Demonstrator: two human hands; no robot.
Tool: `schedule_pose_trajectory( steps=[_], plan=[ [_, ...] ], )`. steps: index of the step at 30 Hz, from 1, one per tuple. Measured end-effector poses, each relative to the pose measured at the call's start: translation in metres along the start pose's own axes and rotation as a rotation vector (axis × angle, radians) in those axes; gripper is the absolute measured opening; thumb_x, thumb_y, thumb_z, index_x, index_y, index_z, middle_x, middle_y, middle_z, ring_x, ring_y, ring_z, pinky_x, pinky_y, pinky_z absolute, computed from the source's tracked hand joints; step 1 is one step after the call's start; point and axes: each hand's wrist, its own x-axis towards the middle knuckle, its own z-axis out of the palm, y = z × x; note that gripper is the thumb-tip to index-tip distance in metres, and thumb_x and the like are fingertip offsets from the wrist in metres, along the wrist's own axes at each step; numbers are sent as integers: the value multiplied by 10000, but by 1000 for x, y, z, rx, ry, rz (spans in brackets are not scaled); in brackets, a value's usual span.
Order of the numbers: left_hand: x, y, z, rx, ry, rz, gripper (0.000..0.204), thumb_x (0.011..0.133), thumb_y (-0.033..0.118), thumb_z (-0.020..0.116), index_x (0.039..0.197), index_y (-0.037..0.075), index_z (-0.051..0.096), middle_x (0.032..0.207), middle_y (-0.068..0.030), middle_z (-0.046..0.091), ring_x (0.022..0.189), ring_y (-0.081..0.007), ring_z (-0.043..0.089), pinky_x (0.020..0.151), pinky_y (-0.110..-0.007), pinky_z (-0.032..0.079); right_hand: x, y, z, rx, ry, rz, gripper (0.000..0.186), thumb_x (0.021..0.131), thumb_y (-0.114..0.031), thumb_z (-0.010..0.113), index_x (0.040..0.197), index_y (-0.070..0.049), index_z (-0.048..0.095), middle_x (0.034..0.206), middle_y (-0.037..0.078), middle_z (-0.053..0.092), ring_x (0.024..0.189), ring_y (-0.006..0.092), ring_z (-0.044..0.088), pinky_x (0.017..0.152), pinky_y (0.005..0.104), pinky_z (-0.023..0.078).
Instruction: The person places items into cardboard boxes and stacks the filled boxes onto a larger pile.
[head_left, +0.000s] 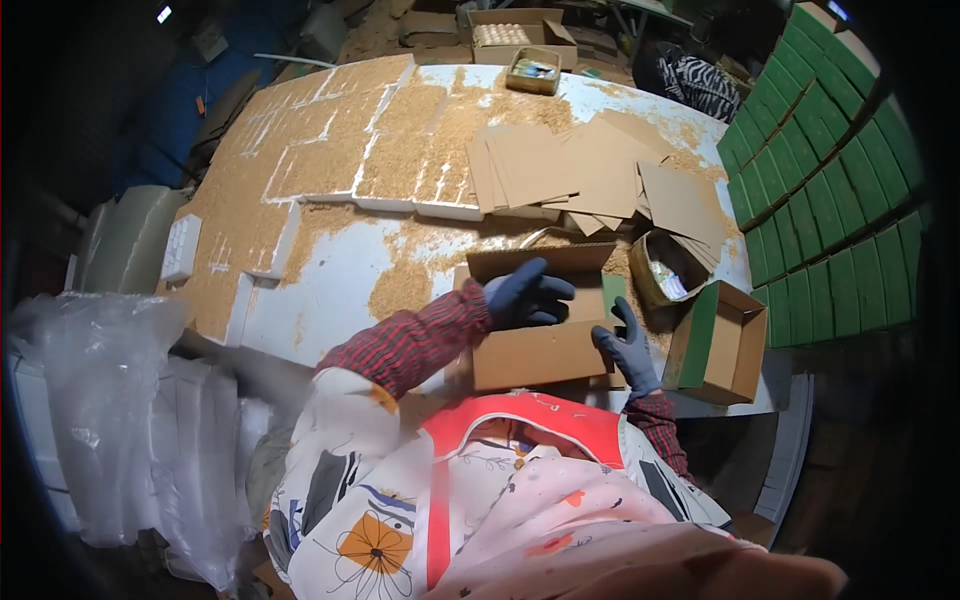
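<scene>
An open brown cardboard box stands at the table's near edge, in front of my body. My left hand, in a dark grey-blue glove, is over the box's opening with its fingers stretched out and apart. It hides part of the inside. On the right, my right hand, gloved alike, is at the box's right end with thumb and fingers spread. Its fingertips are close to the box rim; whether they touch it cannot be made out. Neither hand shows anything held.
Flat cardboard sheets lie beyond the box. Right of it stand a tub with small packets and an open green-and-brown box. Green boxes are stacked at the right. Sawdust-covered white trays fill the far left; plastic bags hang nearer.
</scene>
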Motion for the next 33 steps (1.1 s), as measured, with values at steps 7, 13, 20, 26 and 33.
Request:
schedule_pose_trajectory(
  steps=[7, 13, 20, 26, 33],
  plan=[
    [-116, -3, -30, 2331, -229, 644, 710, 765, 398, 665, 1351, 84, 414, 1391, -218, 389, 1261, -396, 406, 1059, -515, 321, 29, 51, 11, 696, -232, 169, 544, 999, -313, 397, 1469, -81, 254, 1488, 86, 306, 1347, 201, 310, 1094, 312, 239],
    [-52, 48, -41, 485, 516, 742, 413, 884, 339, 568, 1180, 51, 570, 1022, -179, 646, 1031, -304, 599, 932, -427, 452, 15, -109, 5, 155, -77, -530, 844, 873, -503, 577, 1474, -45, 202, 1513, 122, 254, 1404, 221, 205, 1133, 364, 172],
    [-44, -8, -232, 1148, 1007, 61, 357, 894, 356, 557, 1124, 89, 615, 899, -97, 673, 861, -247, 640, 778, -401, 516, 68, 28, 24, -738, 146, 138, 584, 862, -384, 536, 1293, 3, 464, 1221, 266, 539, 1110, 412, 524, 949, 430, 418],
    [-117, 145, -304, -558, 1071, 893, 839, 866, 652, 401, 1482, 137, 156, 1518, -96, 217, 1380, -297, 258, 1114, -433, 219, 50, 19, 38, -578, 239, 206, 553, 879, -403, 558, 1252, 2, 510, 1160, 265, 577, 1077, 416, 545, 921, 435, 434],
    [-95, 200, -327, -757, 1190, 837, 847, 782, 787, 377, 1320, 134, 414, 1198, -100, 491, 991, -241, 480, 830, -374, 407, 51, 46, 35, -523, 285, 178, 584, 863, -417, 591, 1265, -4, 503, 1169, 255, 580, 1092, 398, 549, 904, 418, 445]
  ],
)
